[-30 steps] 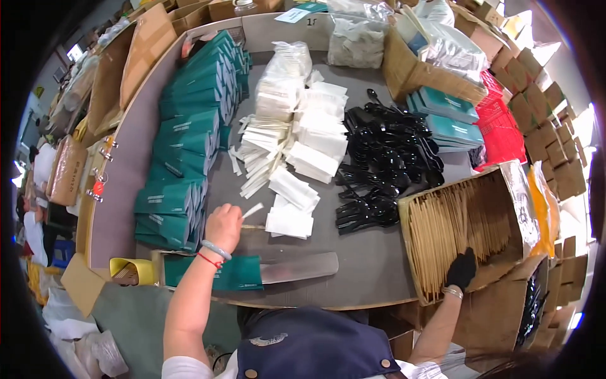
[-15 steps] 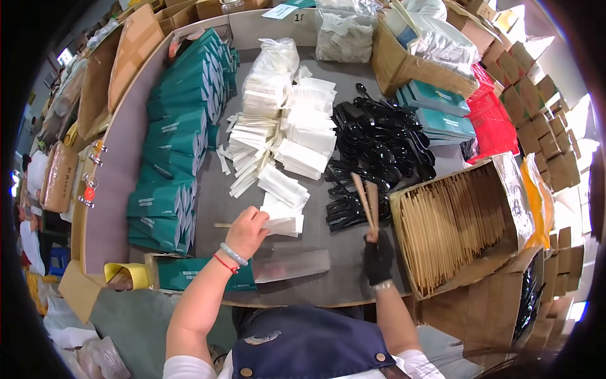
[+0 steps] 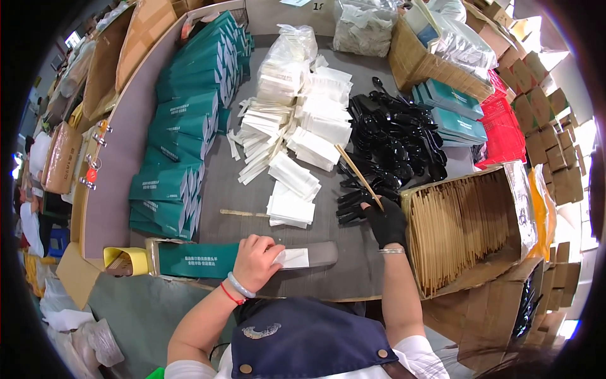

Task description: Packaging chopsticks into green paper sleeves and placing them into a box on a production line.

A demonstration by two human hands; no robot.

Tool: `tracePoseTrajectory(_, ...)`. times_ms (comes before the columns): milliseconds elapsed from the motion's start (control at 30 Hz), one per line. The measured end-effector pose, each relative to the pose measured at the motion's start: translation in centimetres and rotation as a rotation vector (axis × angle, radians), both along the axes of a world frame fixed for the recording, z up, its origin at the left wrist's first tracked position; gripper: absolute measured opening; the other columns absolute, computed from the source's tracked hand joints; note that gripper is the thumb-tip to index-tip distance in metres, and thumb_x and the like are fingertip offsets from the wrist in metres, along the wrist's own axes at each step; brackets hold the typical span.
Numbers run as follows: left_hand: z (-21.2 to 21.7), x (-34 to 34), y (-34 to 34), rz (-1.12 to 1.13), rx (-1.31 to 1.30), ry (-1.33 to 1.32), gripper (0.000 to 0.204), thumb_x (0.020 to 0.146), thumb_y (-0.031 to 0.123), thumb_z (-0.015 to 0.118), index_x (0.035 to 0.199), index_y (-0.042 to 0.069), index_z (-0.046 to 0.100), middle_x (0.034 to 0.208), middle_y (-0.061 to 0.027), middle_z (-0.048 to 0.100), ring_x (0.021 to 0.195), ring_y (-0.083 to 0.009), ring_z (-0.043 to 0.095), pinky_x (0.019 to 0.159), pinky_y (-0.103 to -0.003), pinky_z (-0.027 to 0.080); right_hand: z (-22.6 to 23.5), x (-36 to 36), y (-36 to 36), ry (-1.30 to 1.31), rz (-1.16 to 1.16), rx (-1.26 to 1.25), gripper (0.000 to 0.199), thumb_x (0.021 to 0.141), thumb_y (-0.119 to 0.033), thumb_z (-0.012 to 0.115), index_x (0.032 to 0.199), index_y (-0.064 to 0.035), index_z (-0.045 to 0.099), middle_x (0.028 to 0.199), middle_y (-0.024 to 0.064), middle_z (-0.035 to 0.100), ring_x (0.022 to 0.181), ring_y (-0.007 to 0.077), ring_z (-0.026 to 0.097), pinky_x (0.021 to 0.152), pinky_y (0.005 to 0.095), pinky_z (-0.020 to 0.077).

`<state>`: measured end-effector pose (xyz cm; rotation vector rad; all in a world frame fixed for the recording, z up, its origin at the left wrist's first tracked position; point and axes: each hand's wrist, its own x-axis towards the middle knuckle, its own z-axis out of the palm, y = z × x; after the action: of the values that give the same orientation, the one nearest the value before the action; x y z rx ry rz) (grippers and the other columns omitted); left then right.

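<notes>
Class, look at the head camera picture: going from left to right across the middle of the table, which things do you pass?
Rows of green packets → white paper sachets → pile of black plastic cutlery → open cardboard box of paper-wrapped chopsticks.

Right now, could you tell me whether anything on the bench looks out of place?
One thin wooden stick lies alone on the grey bench, apart from the box of sticks. The white packets sprawl loosely rather than stacked.

Single head-worn fisheye view looking steeply down, close over the worktable (image 3: 278, 183)
</notes>
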<state>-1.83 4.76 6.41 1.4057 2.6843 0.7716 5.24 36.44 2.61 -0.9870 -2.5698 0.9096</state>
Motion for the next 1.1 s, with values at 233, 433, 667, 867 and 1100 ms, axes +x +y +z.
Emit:
tracePoseTrajectory(233,-2.1,0.9,-1.9,-0.016,-0.031,0.086,0.017,0.072,0.011,0.066,0.088,0.013,0.069,0.083,0.0028,0.058,0.081,-0.0196,0.053,0.072,-0.035,0.039,1.1,3.1,-0.1,0.265,-0.035,-0.078,0.04,0.077,-0.019,0.079,0.113,-0.0061,0.068,0.091,0.0125,0.071,0.08,0.0219,0.068,0.071,0.0324,0.0521)
tracePoseTrajectory(433,-0.3,3.1,-2.7,-0.005,-0.066,0.134,0.021,0.075,0.012,0.059,0.094,0.012,0.069,0.093,0.004,0.061,0.082,-0.0184,0.05,0.073,-0.034,0.038,3.4,5.6,-4.6,-0.014,0.51,-0.141,0.043,0.073,-0.024,0.079,0.113,-0.0125,0.068,0.088,0.0091,0.068,0.076,0.0248,0.066,0.071,0.0357,0.0527)
tracePoseTrajectory(667,-0.1,3.5,-4.5,0.003,-0.165,0.141,0.031,0.071,0.015,0.068,0.102,0.011,0.069,0.108,0.0038,0.062,0.092,-0.0218,0.051,0.081,-0.036,0.038,2.3,3.5,-8.6,-0.07,0.715,-0.165,0.044,0.079,-0.035,0.073,0.12,-0.0193,0.066,0.087,0.0079,0.065,0.075,0.026,0.065,0.065,0.0363,0.0502)
tracePoseTrajectory(867,1.1,0.4,-6.7,0.108,-0.1,-0.005,0.062,0.059,0.028,0.083,0.113,0.007,0.063,0.12,-0.0095,0.056,0.11,-0.0319,0.048,0.095,-0.046,0.038,2.2,4.6,-6.8,-0.27,0.797,0.161,0.036,0.083,-0.031,0.068,0.119,-0.0252,0.065,0.088,0.0052,0.065,0.076,0.0259,0.062,0.064,0.0389,0.0497)
tracePoseTrajectory(1100,-0.2,0.4,-4.3,0.021,-0.055,-0.032,0.072,0.052,0.03,0.086,0.116,0.005,0.061,0.123,-0.0102,0.052,0.111,-0.0319,0.047,0.096,-0.047,0.038,0.7,2.5,-11.2,0.102,0.92,0.025,0.032,0.085,-0.02,0.065,0.117,-0.0228,0.065,0.093,0.0081,0.066,0.085,0.0294,0.063,0.07,0.0408,0.052)
